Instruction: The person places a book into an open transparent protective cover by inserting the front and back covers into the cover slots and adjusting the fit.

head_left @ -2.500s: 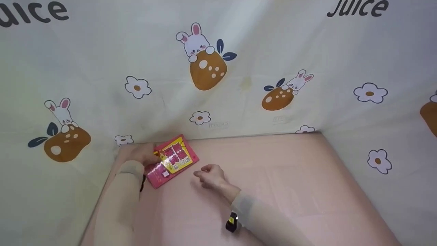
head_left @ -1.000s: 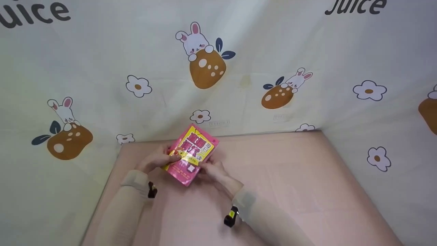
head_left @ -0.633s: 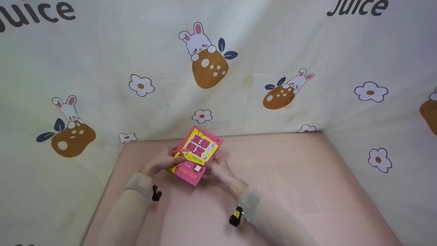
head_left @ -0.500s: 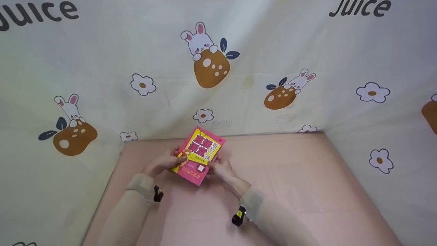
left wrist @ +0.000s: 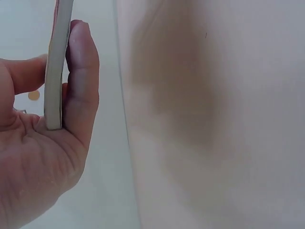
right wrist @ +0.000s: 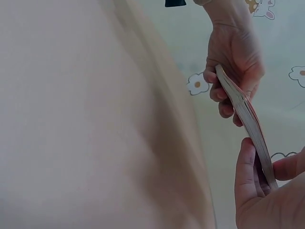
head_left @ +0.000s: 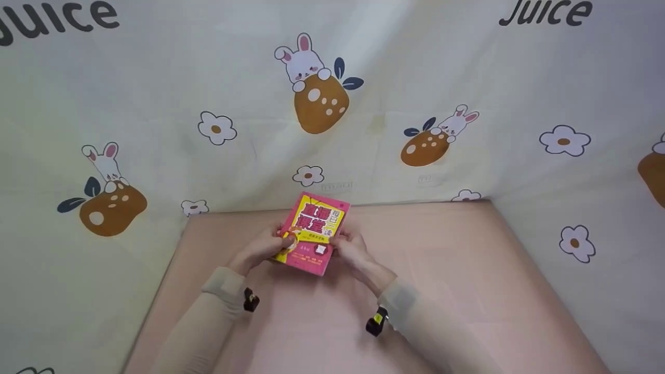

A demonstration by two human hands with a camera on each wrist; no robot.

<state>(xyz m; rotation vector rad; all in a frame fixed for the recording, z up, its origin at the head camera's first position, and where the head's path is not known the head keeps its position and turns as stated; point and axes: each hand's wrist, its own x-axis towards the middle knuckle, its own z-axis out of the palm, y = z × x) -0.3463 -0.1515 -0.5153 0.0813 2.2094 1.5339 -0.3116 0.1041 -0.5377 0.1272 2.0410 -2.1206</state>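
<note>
A pink and yellow paperback book (head_left: 317, 223) is held up above the table in the head view, its printed cover facing the camera. My left hand (head_left: 260, 249) grips its left edge, thumb on the cover and fingers behind. In the left wrist view the book's pale page edge (left wrist: 56, 71) sits between thumb and fingers of that hand (left wrist: 43, 162). My right hand (head_left: 358, 254) pinches the right edge with the thumb in front. Both hands and the closed page block (right wrist: 245, 112) show in the right wrist view. The book's back is hidden.
Under the hands lies a pale pink tabletop (head_left: 457, 280). Light cloth walls (head_left: 374, 83) printed with rabbits, fruit and flowers rise at the back and both sides. Each wrist carries a small black strap piece (head_left: 376, 321).
The book was first at the far left by the left hand, with the right hand apart. Both hands now hold it, and it has shifted right and turned more upright.
</note>
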